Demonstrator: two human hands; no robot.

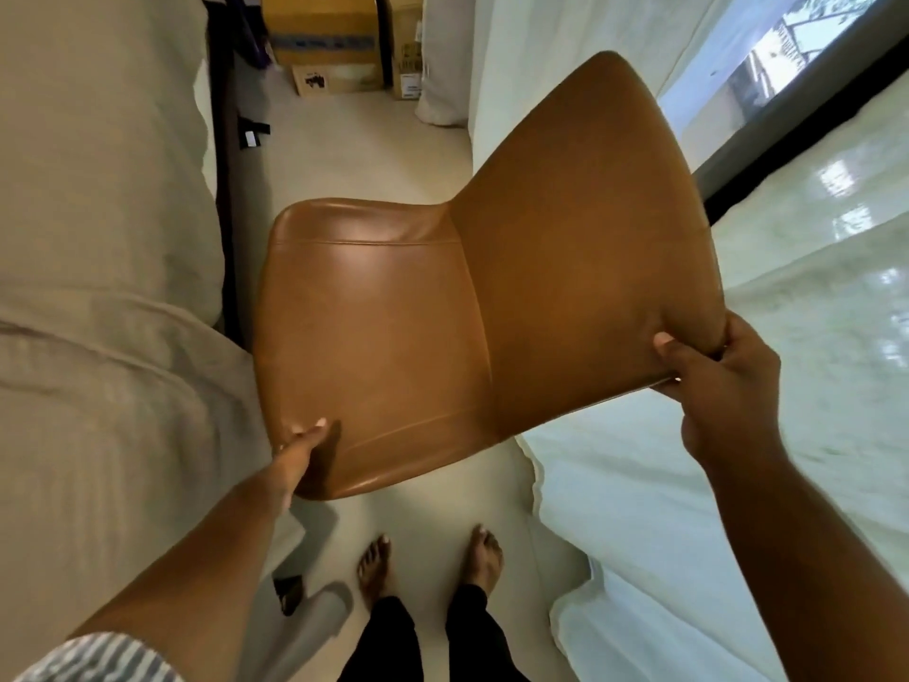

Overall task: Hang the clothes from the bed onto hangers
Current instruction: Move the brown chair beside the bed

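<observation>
Left hand (pixel 301 447) and right hand (pixel 723 381) grip the brown chair (pixel 442 312).

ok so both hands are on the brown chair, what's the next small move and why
Probably ease the chair forward, out of the way. The left hand grips its seat edge and the right hand grips its backrest, and it fills the narrow gap between bed and curtain, blocking the way.

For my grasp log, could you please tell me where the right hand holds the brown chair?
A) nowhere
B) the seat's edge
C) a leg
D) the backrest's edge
D: the right hand pinches the backrest corner of the brown leather chair, thumb on its front; the left hand holds the seat.
</observation>
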